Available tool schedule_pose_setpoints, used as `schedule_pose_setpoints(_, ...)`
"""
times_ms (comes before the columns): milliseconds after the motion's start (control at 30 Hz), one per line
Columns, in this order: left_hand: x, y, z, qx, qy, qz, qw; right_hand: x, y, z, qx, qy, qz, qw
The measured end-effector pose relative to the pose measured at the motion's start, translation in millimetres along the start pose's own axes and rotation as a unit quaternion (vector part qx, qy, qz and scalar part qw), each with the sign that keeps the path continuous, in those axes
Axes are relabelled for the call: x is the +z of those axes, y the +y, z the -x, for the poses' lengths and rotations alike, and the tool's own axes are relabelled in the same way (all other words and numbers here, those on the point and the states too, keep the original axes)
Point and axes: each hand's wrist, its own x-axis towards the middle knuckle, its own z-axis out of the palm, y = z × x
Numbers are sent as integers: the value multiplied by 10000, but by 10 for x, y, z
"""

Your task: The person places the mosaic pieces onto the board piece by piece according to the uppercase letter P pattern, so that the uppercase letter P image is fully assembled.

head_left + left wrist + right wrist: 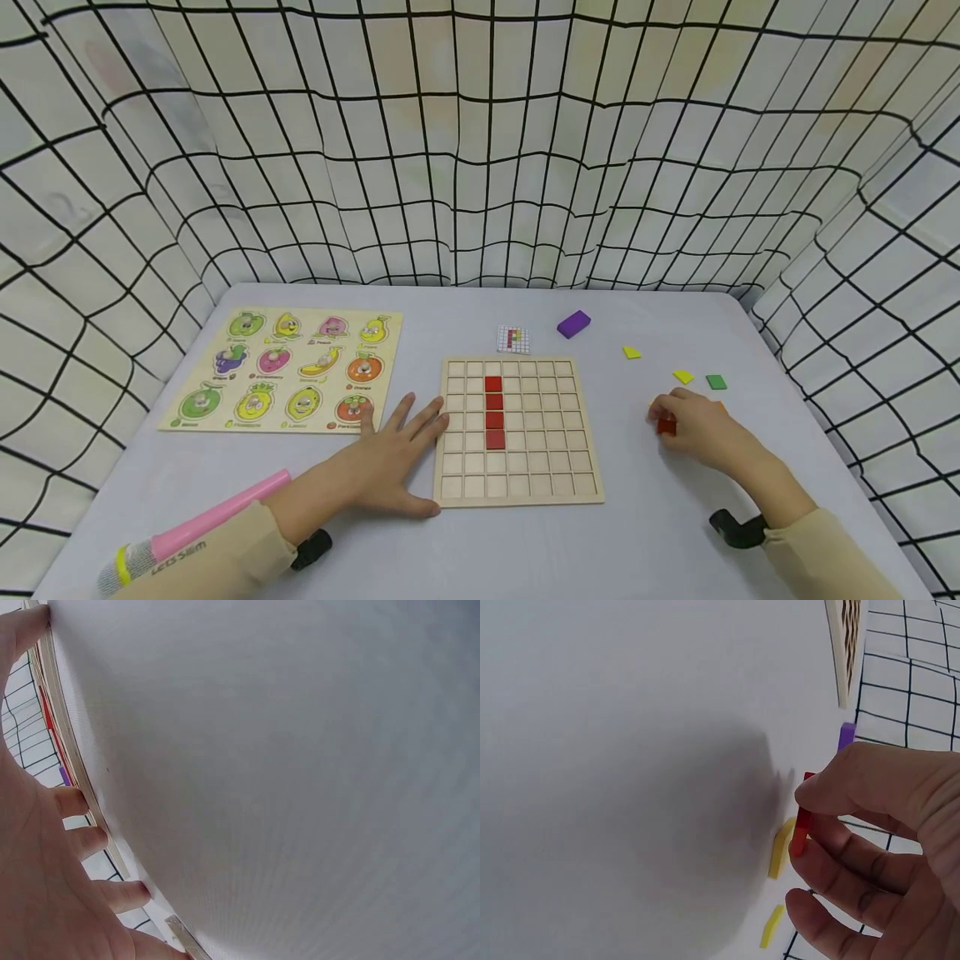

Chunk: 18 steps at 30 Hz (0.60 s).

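- Right hand [693, 427] is pinching a small red tile [666, 427] btwn thumb & fingers, low over the table [675, 533], well right of the grid board [517, 429].
- Grip's only on the tile's edge – it's looking liable to slip or twist out.
- Left hand [393, 458] is lying flat, fingers spread, touching the board's left edge; if it's lifting, the board's prob sliding & the red column [493, 412] shifting.
- Yellow pieces [682, 377] are sitting just beyond the right hand – easy to knock.

Fruit puzzle [288, 368] lies left of grid board [517, 479], loose pieces [682, 377] to its right
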Motion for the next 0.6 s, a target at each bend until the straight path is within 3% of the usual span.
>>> schedule_pose_setpoints(367, 10, -7, 1, 0, 2, -13, 10000, 0, -283, -73, -53, -79, 120, 9999)
schedule_pose_setpoints(600, 7, -9, -5, -4, 9, -11, 10000, -35, -507, -149, -410, 3, 100, 9991)
